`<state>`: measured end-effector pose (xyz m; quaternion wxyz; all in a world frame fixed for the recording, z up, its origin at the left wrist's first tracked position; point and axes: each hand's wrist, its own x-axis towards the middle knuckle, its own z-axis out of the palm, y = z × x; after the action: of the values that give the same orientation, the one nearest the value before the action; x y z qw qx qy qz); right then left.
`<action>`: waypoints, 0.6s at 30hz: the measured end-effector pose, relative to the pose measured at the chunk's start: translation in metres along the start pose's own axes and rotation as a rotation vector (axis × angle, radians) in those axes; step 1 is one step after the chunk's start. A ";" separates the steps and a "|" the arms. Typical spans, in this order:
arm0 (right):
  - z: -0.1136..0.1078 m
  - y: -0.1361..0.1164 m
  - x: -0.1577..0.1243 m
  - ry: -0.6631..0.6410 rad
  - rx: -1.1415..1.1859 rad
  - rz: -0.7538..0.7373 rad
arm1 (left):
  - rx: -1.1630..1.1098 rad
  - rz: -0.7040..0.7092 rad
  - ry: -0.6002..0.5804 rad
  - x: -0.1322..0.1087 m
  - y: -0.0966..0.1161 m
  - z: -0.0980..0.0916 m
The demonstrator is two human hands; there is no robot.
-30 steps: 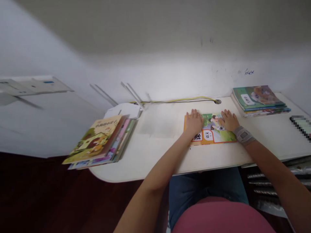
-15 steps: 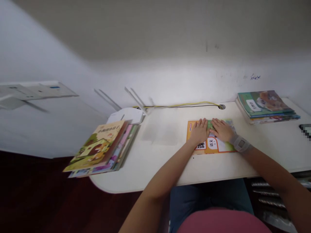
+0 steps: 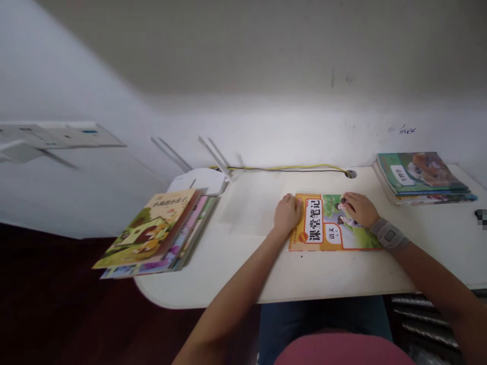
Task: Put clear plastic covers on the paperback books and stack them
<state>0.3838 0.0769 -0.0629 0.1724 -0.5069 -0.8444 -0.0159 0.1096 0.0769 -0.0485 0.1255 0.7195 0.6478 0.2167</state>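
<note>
An orange and green workbook [image 3: 327, 234] with Chinese lettering lies flat on the white desk in front of me, its cover turned sideways. My left hand [image 3: 288, 214] is at the workbook's left edge, fingers curled together over that edge. On the upper right part of the cover rests my right hand [image 3: 360, 209], its fingers stretched out across the picture and covering some of it. A grey band with a square face [image 3: 389, 234] is around my right wrist.
To the left, a stack of picture books [image 3: 152, 228] overhangs the desk edge beside a white router [image 3: 200, 178]. At the back right sits another book stack [image 3: 426, 172]. A yellow and a black cable run to a hole [image 3: 350, 174]. Sockets [image 3: 57, 136] are on the left wall.
My hands have moved apart from the middle of the workbook's cover, the left one to its left edge, the right one slightly rightward. More of the cover shows now.
</note>
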 end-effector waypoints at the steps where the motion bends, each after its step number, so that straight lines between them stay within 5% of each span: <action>1: 0.001 0.001 0.000 0.016 0.004 -0.011 | -0.028 -0.006 0.000 0.003 0.000 -0.004; 7: 0.006 0.005 -0.001 0.047 0.023 -0.028 | -0.321 -0.103 0.021 0.023 -0.003 -0.013; 13: 0.008 0.008 -0.002 0.033 0.027 -0.022 | -1.137 -0.160 -0.309 0.039 -0.011 -0.005; 18: 0.007 0.011 -0.004 -0.011 -0.009 0.042 | -1.291 -0.259 -0.367 0.043 -0.016 -0.003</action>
<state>0.3929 0.0797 -0.0726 0.1659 -0.5252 -0.8345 -0.0133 0.0967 0.1209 -0.0466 0.6622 0.4422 0.4378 0.4176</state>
